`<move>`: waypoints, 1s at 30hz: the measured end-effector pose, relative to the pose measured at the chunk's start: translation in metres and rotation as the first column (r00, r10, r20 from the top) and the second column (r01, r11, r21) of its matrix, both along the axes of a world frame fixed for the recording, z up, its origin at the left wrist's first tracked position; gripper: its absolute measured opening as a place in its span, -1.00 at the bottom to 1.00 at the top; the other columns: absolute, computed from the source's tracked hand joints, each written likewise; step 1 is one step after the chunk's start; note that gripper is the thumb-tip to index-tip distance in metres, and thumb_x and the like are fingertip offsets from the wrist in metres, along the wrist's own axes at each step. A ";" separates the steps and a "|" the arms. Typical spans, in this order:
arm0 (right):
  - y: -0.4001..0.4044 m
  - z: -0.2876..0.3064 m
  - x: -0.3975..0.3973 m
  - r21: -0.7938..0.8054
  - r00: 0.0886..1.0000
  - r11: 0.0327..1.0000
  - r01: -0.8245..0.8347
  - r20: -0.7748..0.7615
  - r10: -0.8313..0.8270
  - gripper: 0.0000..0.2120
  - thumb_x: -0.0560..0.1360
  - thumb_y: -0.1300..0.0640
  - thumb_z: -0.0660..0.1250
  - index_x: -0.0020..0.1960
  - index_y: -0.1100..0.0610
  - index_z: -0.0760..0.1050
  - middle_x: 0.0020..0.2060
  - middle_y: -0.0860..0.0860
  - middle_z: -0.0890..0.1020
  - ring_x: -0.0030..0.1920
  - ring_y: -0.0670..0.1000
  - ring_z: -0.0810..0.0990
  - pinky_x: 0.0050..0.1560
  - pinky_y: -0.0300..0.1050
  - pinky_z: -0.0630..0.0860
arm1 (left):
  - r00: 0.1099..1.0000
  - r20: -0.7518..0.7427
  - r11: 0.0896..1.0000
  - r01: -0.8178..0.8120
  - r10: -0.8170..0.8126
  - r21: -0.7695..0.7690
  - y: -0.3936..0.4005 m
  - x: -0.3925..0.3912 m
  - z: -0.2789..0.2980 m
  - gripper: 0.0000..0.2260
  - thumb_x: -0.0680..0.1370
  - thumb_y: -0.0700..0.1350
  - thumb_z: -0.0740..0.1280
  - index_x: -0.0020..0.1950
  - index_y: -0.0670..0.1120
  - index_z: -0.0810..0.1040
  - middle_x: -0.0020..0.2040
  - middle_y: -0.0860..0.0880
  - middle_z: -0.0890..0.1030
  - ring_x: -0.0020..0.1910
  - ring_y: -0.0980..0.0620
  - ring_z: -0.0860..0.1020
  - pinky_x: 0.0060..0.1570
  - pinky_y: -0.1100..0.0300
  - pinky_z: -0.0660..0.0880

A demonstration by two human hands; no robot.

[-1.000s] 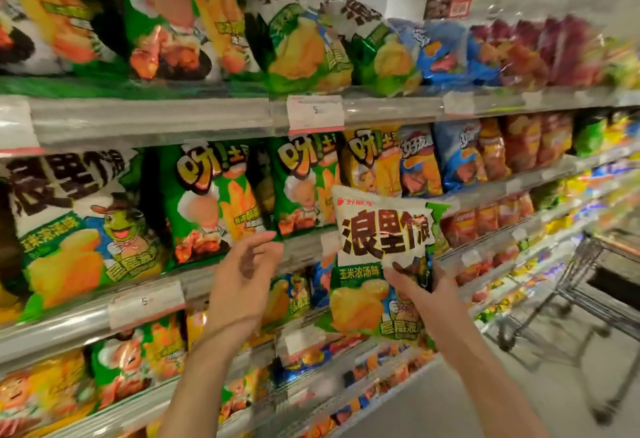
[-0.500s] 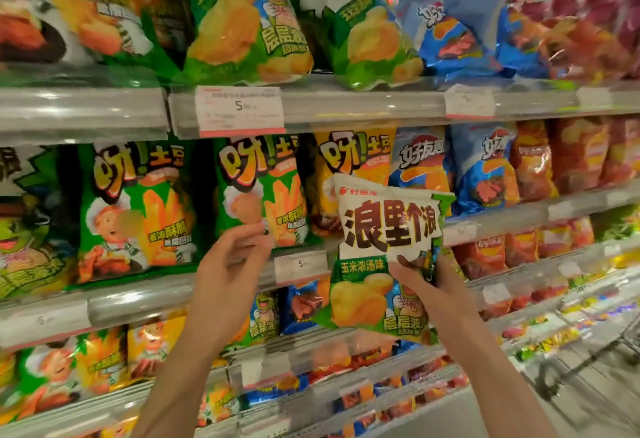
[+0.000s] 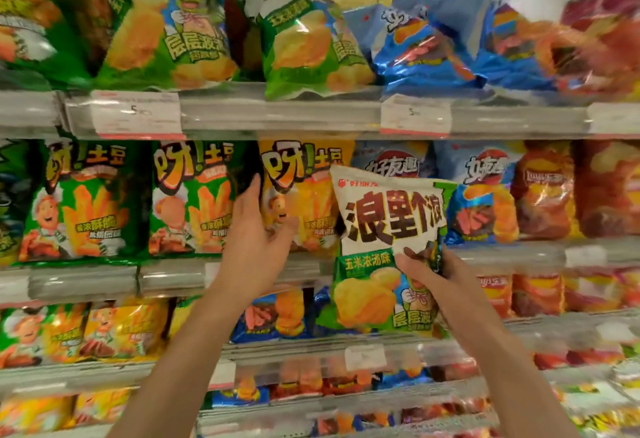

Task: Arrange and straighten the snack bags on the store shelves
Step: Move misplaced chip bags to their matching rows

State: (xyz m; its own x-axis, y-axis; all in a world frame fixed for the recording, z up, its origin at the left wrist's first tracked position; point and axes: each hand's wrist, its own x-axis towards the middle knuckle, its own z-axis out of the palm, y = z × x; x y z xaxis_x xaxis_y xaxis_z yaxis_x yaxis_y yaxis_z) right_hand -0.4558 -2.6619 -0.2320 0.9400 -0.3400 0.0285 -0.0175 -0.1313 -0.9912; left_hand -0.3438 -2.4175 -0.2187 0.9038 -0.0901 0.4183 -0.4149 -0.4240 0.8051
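Observation:
My right hand (image 3: 431, 273) grips a white-and-green chip bag (image 3: 384, 250) by its right edge, thumb across the front, held upright in front of the middle shelf. My left hand (image 3: 256, 233) reaches up with fingers spread, its fingertips at the gap between a green fries bag (image 3: 188, 202) and a yellow fries bag (image 3: 301, 195) on the middle shelf (image 3: 86, 280). Matching white-and-green bags (image 3: 304, 39) stand on the top shelf (image 3: 277, 113), leaning slightly.
Blue chip bags (image 3: 426, 46) lie crumpled on the top shelf at right, beside red bags (image 3: 602, 32). Blue and orange bags (image 3: 485, 202) fill the middle shelf to the right. Lower shelves hold several more yellow, blue and red bags. Price tags (image 3: 136, 113) line the shelf edges.
The view has shifted right along the shelves and closer. My left hand rose from the shelf edge to the bags on the middle shelf. My right hand still holds the bag.

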 end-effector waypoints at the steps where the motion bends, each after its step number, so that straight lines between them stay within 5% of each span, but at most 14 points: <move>1: -0.006 0.002 0.001 0.008 1.000 1.000 0.008 0.007 -0.008 -0.52 0.29 -0.23 0.53 0.16 -0.13 0.61 0.01 -0.22 0.72 0.16 -0.07 0.65 0.30 0.07 0.52 | 1.000 -0.023 1.000 0.001 -0.001 0.019 -0.007 0.005 0.001 -0.18 0.60 0.01 0.42 0.68 0.02 -0.05 0.63 0.02 0.18 0.57 0.06 0.21 0.52 0.04 0.25; 4: -0.015 0.007 0.005 0.028 0.999 0.999 -0.030 0.028 0.029 -0.56 0.29 -0.25 0.53 0.13 -0.17 0.63 0.04 -0.21 0.73 0.15 -0.09 0.66 0.33 0.13 0.53 | 0.997 -0.044 0.997 -0.062 0.064 0.035 -0.018 0.022 0.000 -0.07 0.55 0.13 0.45 0.68 -0.01 -0.13 0.65 -0.03 0.17 0.60 -0.04 0.19 0.56 -0.05 0.21; 7: -0.020 0.007 0.005 0.045 0.997 0.996 -0.071 0.040 0.069 -0.60 0.29 -0.27 0.53 0.10 -0.23 0.65 0.07 -0.17 0.73 0.16 -0.07 0.68 0.32 0.17 0.54 | 0.993 -0.062 0.995 -0.100 0.101 0.019 -0.023 0.031 -0.001 -0.03 0.48 0.24 0.46 0.67 -0.03 -0.06 0.58 -0.04 0.32 0.51 -0.09 0.37 0.46 -0.05 0.35; 13: -0.032 0.000 0.003 0.094 0.995 0.991 -0.096 0.036 0.093 -0.40 0.24 -0.37 0.57 0.23 -0.25 0.59 0.17 -0.15 0.70 0.21 -0.02 0.67 0.34 0.18 0.52 | 0.993 -0.049 0.994 -0.111 0.111 -0.010 -0.029 0.032 -0.005 0.02 0.43 0.27 0.50 0.66 -0.04 -0.01 0.55 -0.07 0.38 0.49 -0.08 0.40 0.40 -0.03 0.43; 22: -0.034 0.003 0.006 0.158 0.992 0.980 -0.123 0.026 0.121 -0.47 0.31 -0.22 0.54 0.25 -0.13 0.59 0.12 -0.06 0.73 0.16 0.04 0.70 0.28 0.19 0.57 | 0.977 0.027 0.978 -0.210 0.209 0.018 -0.038 0.025 0.007 0.03 0.23 0.57 0.36 0.52 -0.04 0.34 0.28 -0.05 0.56 0.29 -0.08 0.51 0.16 -0.15 0.57; 30: -0.041 0.001 0.001 0.185 0.997 0.980 -0.072 0.010 0.072 -0.40 0.23 -0.22 0.55 0.23 -0.07 0.60 0.06 0.00 0.75 0.08 0.09 0.74 0.21 0.23 0.61 | 0.983 -0.006 0.981 -0.184 0.184 0.066 -0.026 0.004 0.022 0.05 0.18 0.63 0.36 0.52 0.09 0.24 0.16 -0.01 0.60 0.01 -0.16 0.66 -0.02 -0.13 0.63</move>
